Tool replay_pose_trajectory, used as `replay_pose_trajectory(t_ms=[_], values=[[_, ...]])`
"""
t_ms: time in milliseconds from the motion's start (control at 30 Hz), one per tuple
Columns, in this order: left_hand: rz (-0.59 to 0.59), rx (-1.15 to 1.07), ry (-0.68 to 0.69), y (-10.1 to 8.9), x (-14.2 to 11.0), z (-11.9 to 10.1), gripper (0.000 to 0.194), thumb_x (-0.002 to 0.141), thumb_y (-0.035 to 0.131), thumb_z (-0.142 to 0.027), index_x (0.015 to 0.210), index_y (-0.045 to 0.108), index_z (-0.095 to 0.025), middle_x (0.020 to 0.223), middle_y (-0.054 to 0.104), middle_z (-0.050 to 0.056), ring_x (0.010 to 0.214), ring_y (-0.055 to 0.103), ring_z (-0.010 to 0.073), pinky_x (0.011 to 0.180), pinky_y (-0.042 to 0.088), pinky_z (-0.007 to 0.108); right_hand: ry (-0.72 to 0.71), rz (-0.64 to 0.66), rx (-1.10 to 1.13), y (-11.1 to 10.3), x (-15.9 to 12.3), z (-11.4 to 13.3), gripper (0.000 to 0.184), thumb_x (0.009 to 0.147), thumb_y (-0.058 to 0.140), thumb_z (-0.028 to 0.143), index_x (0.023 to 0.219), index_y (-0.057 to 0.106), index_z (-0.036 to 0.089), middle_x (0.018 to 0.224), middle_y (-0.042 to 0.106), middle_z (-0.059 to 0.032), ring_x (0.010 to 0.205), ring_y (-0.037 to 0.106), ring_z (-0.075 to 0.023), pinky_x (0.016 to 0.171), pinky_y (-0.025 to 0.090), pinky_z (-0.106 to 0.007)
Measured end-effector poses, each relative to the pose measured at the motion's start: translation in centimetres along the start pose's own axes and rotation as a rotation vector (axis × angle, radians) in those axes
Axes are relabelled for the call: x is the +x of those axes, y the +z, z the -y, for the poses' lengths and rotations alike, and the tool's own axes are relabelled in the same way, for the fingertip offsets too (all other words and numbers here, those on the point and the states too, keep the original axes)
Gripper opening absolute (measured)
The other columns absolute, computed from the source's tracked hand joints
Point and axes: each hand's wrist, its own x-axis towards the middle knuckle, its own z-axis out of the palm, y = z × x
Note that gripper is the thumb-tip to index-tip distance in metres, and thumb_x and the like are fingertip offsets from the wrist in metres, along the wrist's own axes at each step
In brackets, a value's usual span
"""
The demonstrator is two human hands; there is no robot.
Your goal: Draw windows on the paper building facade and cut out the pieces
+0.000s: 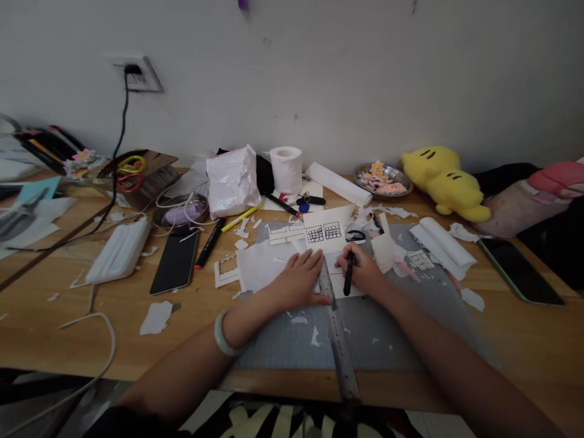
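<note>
My left hand [301, 278] lies flat with its fingers spread, pressing on white paper and the edge of a metal ruler [338, 340]. The ruler runs from the paper toward the table's front edge. In my right hand [362, 267] is a black marker pen [349, 275], held just right of the ruler; its tip is hidden by my fingers. Under and beyond my hands is a white paper sheet [325, 244] bearing two drawn grids filled with small circles. A grey cutting mat [292, 350] lies beneath, strewn with paper scraps.
Phones [174, 263] lie left and right of the mat. A white power strip [119, 250] with cables is at left. Along the wall stand a toilet paper roll [286, 170], a metal bowl [365, 190] of paper cutouts and a yellow plush toy [444, 182].
</note>
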Motion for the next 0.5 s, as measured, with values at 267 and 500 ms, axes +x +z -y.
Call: replay_pose_trajectory(t_ms=[267,500], values=[[0.166,-0.064,0.102,-1.1,0.3,1.0,0.099,0.070,0.046,-0.069,0.142,0.006,-0.015,0.149,0.004,0.012,0.136,-0.001,0.0302,0.107,0.007,0.049,0.038,0.020,0.045,-0.1,0.0,0.2,0.014,0.074,0.051,0.031,0.076,0.040,0.022,0.065,0.057,0.0039,0.040,0.046,-0.0085,0.037,0.038,-0.020],[0.180,0.031,0.077,-1.6,-0.9,0.0,0.096,0.072,0.047,-0.066,0.141,0.012,-0.008,0.148,0.008,0.016,0.136,0.006,0.0293,0.107,0.011,0.047,0.047,0.021,0.083,-0.1,0.0,0.2,0.015,0.073,0.053,0.031,0.075,0.041,0.022,0.063,0.056,0.0046,0.041,0.045,-0.0085,0.038,0.036,-0.020]])
